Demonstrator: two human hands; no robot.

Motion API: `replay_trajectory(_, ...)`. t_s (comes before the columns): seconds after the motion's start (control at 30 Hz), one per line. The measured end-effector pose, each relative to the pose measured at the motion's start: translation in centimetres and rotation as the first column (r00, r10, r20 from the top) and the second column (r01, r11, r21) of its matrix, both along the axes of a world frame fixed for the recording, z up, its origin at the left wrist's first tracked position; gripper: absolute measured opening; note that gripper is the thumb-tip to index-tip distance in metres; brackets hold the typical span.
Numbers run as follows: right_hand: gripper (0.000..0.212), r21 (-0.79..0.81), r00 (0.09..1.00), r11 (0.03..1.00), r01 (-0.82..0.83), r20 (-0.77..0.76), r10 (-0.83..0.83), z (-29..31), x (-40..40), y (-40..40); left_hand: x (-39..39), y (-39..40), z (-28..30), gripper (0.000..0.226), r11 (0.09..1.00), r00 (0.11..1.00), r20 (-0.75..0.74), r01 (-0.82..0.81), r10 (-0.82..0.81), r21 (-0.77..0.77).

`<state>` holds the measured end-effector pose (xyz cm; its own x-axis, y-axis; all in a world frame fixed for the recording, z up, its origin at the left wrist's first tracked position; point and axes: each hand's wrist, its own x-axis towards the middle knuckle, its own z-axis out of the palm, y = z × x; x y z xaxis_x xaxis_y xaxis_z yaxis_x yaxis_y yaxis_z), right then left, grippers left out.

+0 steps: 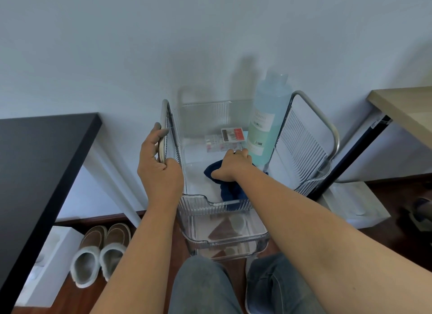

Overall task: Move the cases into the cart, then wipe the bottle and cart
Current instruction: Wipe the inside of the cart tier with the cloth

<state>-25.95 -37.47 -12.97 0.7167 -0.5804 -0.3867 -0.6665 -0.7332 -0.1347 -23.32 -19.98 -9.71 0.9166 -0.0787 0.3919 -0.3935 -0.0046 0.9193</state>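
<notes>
A clear ribbed plastic cart (pixel 211 207) with metal handles stands against the wall in front of me. My left hand (pixel 159 166) grips its left metal handle (pixel 163 117). Inside the top tray, my right hand (pixel 232 167) presses a dark blue cloth (pixel 230 189) against the tray floor. At the far end of the tray lie clear cases (pixel 219 145), one with a red and white label (pixel 233 134). A tall bottle of pale blue liquid (pixel 266 124) stands in the tray's far right corner, just beyond my right hand.
A black table (pixel 39 159) is at the left, a light wooden table (pixel 406 110) at the right. A pair of brown slippers (pixel 100 253) and a white foam block (pixel 50 267) sit on the floor at the left. White packaging (pixel 355 203) lies right. My knees are below the cart.
</notes>
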Motion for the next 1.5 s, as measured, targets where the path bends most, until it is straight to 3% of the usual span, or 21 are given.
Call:
replay_trajectory(0.2,0.085,0.033,0.995,0.995,-0.090,0.039,0.089,0.5,-0.7,0.2,-0.2,0.1,0.4,0.078,1.000,1.000,-0.026,0.008,-0.008,0.003)
replay_trajectory(0.33,0.062,0.098,0.963,0.958,-0.269,0.044,0.266,1.1,-1.0,1.4,-0.2,0.2,0.2,0.078,1.000,1.000,-0.023,0.007,-0.008,-0.004)
replay_trajectory(0.5,0.056,0.095,0.799,0.794,-0.601,0.104,0.592,0.5,-1.9,2.8,-0.4,0.4,0.4,0.077,1.000,0.999,-0.034,0.009,-0.010,-0.003)
replay_trajectory(0.6,0.053,0.089,0.720,0.714,-0.694,0.082,0.689,0.6,-2.8,1.5,-0.5,0.5,0.3,0.079,1.000,0.999,-0.044,0.004,-0.003,0.005)
replay_trajectory(0.8,0.046,-0.105,0.823,0.821,-0.561,0.036,0.567,1.2,-1.6,-1.2,-0.5,0.3,0.7,0.081,1.000,0.997,-0.075,0.012,-0.011,0.011)
replay_trajectory(0.93,0.040,-0.140,0.794,0.791,-0.595,0.047,0.606,1.3,1.0,2.0,-0.3,0.4,0.5,0.080,1.000,0.998,-0.061,-0.001,0.001,0.002)
replay_trajectory(1.1,0.026,-0.139,0.691,0.689,-0.712,0.037,0.722,1.0,1.7,6.0,-0.4,0.3,0.6,0.080,1.000,0.996,-0.087,-0.016,0.017,0.008)
replay_trajectory(1.23,0.028,-0.045,0.629,0.631,-0.774,0.049,0.775,1.7,-0.5,6.0,-0.4,0.3,0.5,0.080,1.000,0.997,-0.082,-0.009,0.009,0.008)
replay_trajectory(1.37,0.019,0.124,0.669,0.660,-0.741,0.053,0.742,2.5,-2.3,4.7,-0.5,0.3,0.6,0.079,1.000,0.998,-0.065,-0.005,0.006,0.019)
replay_trajectory(1.5,0.026,0.146,0.670,0.663,-0.734,0.002,0.742,3.0,-3.0,2.6,-0.5,0.4,0.9,0.079,0.999,0.998,-0.065,0.009,-0.006,0.034)
